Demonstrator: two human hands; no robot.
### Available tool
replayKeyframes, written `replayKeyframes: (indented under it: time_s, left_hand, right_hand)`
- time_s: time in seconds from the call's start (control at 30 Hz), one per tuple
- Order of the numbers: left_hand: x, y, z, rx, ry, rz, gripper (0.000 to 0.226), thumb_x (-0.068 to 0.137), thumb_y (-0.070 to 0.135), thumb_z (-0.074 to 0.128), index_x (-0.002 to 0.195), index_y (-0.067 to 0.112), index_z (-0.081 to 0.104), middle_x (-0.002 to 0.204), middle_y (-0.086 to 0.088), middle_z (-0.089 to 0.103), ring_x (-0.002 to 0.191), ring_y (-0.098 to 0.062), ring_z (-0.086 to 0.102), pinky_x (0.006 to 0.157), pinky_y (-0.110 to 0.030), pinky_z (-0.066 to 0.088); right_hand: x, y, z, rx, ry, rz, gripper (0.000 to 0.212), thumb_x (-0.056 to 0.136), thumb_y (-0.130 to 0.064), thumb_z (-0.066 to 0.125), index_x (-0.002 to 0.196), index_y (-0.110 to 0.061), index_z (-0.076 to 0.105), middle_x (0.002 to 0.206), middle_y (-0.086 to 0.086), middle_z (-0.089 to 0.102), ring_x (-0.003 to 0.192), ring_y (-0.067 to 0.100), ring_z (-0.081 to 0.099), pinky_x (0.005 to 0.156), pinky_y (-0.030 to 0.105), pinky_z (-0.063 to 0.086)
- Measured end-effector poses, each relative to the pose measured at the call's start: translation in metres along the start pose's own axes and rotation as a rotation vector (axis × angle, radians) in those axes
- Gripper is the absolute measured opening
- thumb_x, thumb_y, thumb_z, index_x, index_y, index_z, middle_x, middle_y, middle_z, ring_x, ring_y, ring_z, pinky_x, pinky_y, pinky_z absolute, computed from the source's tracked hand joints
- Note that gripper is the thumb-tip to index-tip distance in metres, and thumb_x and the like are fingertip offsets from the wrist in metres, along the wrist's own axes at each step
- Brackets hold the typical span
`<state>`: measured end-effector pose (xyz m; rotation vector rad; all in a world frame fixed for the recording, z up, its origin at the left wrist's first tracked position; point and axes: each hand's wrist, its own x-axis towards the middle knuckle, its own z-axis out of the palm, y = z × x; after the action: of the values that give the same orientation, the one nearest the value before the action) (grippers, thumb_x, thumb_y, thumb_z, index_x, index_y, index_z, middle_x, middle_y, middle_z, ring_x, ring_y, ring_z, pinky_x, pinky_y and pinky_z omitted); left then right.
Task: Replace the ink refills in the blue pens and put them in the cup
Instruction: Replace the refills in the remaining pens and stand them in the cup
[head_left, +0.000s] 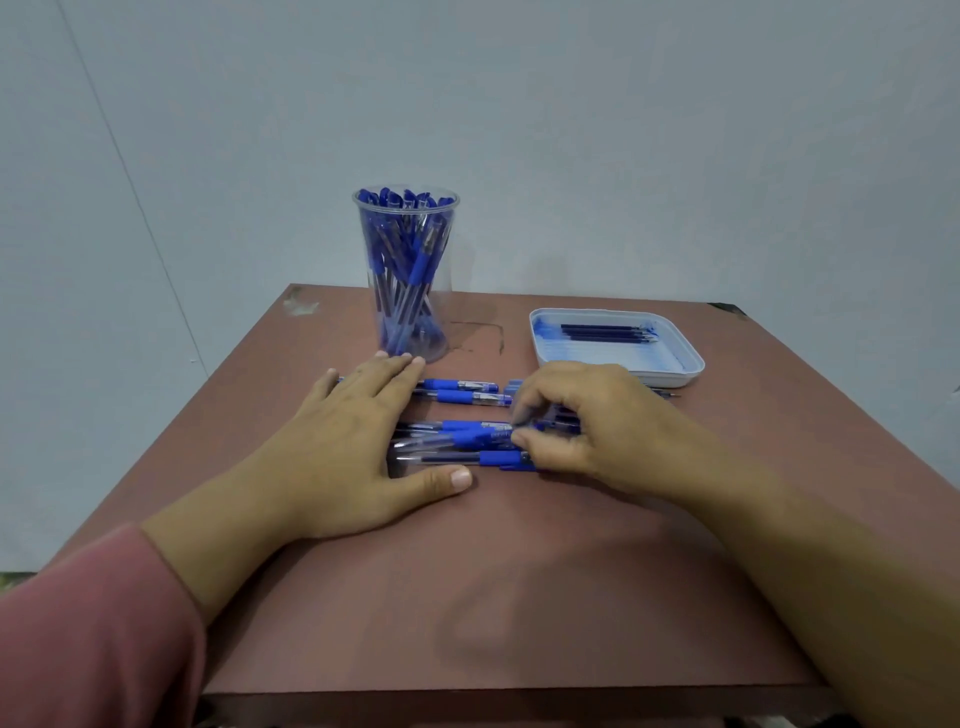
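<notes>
Fingers (523, 410) of the right hand (587, 421) pinch a blue pen (485, 435) in the pile (452, 457) on the desk (493, 571). The left hand (353, 431) lies flat over the pile's other end. Behind stand the full cup (441, 291) and a refill tray (670, 378).

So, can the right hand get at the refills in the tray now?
Probably yes. The tray sits open just behind the right hand, with nothing between them, and the refills lie uncovered at its far side. The fingers seem to pinch a pen, so it should let go first.
</notes>
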<state>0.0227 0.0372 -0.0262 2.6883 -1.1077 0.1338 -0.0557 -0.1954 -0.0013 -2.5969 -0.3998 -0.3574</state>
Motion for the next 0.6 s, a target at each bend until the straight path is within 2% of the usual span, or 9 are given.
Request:
replayKeyframes:
  time_s: [0.1, 0.2, 0.3, 0.4, 0.5, 0.6]
  left_hand:
    - [0.002, 0.001, -0.004, 0.011, 0.141, 0.06, 0.104, 0.072, 0.088, 0.022, 0.153, 0.024, 0.016, 0.157, 0.007, 0.024, 0.145, -0.009, 0.017, 0.12, -0.044, 0.01]
    - [0.008, 0.004, -0.008, 0.051, 0.315, 0.163, 0.077, 0.084, 0.071, 0.035, 0.145, 0.025, 0.039, 0.143, 0.005, 0.047, 0.133, -0.012, 0.04, 0.116, -0.048, 0.023]
    - [0.023, 0.015, -0.015, 0.088, 0.401, 0.289, 0.058, 0.087, 0.056, 0.045, 0.134, 0.023, 0.053, 0.123, 0.006, 0.063, 0.113, -0.013, 0.057, 0.106, -0.04, 0.036]
    - [0.04, 0.025, -0.023, -0.042, 0.368, 0.333, 0.05, 0.087, 0.048, 0.057, 0.131, 0.023, 0.057, 0.111, 0.01, 0.069, 0.098, -0.012, 0.065, 0.09, -0.029, 0.049]
    - [0.057, 0.026, -0.019, -0.134, 0.28, 0.276, 0.043, 0.088, 0.036, 0.064, 0.13, 0.034, 0.055, 0.111, 0.014, 0.068, 0.098, -0.008, 0.066, 0.085, -0.036, 0.055]
    - [0.065, 0.023, -0.008, -0.214, 0.296, 0.265, 0.033, 0.091, 0.027, 0.062, 0.122, 0.035, 0.059, 0.1, 0.014, 0.07, 0.087, -0.005, 0.064, 0.076, -0.033, 0.054]
  right_hand:
    - [0.001, 0.006, -0.003, 0.026, 0.053, 0.046, 0.005, 0.09, -0.031, 0.062, 0.087, -0.028, 0.064, 0.082, -0.015, 0.065, 0.078, 0.004, 0.061, 0.067, 0.016, 0.045]
    - [0.002, 0.009, -0.004, 0.07, 0.117, 0.043, 0.009, 0.093, -0.03, 0.058, 0.092, -0.025, 0.064, 0.08, -0.013, 0.067, 0.077, 0.003, 0.062, 0.065, 0.015, 0.046]
    - [0.005, 0.012, -0.004, 0.114, 0.195, 0.06, 0.007, 0.094, -0.03, 0.057, 0.091, -0.03, 0.064, 0.079, -0.014, 0.066, 0.076, 0.002, 0.061, 0.066, 0.013, 0.045]
    - [0.011, 0.021, -0.005, 0.213, 0.244, 0.129, 0.015, 0.095, -0.026, 0.056, 0.084, -0.034, 0.061, 0.073, -0.016, 0.067, 0.071, 0.0, 0.062, 0.067, 0.013, 0.047]
    - [0.016, 0.028, -0.008, 0.395, 0.28, 0.209, 0.014, 0.096, -0.022, 0.055, 0.085, -0.027, 0.063, 0.073, -0.007, 0.071, 0.065, 0.0, 0.063, 0.071, 0.019, 0.05]
    - [0.016, 0.034, -0.009, 0.405, 0.293, 0.165, 0.009, 0.094, -0.028, 0.057, 0.087, -0.03, 0.063, 0.076, -0.006, 0.071, 0.068, 0.002, 0.065, 0.072, 0.022, 0.052]
